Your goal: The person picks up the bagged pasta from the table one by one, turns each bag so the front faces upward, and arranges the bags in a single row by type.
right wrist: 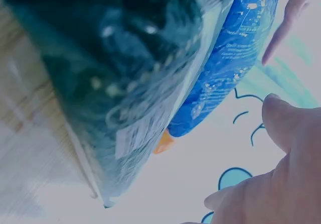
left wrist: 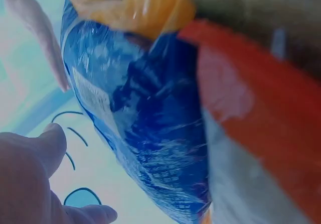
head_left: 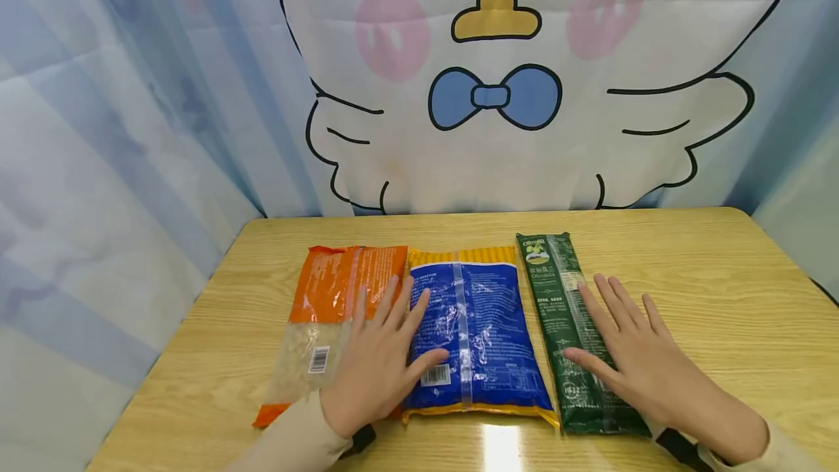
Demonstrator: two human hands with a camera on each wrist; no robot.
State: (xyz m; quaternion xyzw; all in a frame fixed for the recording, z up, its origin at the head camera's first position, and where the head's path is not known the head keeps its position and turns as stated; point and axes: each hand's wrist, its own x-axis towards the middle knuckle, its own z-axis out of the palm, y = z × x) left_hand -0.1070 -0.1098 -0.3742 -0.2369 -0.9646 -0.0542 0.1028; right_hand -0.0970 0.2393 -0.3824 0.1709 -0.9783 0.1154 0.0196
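My left hand (head_left: 380,363) is spread with straight fingers over the gap between an orange and clear bag (head_left: 357,275) and a blue bag with yellow ends (head_left: 494,312). Over the right side of a long, narrow green packet (head_left: 550,312), my right hand (head_left: 639,355) has its fingers straight and fanned out. The left wrist view shows the left thumb (left wrist: 50,148) apart from the blue bag (left wrist: 145,118). In the right wrist view, the right hand (right wrist: 281,169) appears apart from the green packet (right wrist: 130,73). Neither hand grips anything.
The three packages lie side by side on a light wooden table (head_left: 734,275). Behind it hangs a curtain (head_left: 498,166) with a cartoon figure and a blue bow tie. More pale blue curtain (head_left: 131,166) hangs at the left.
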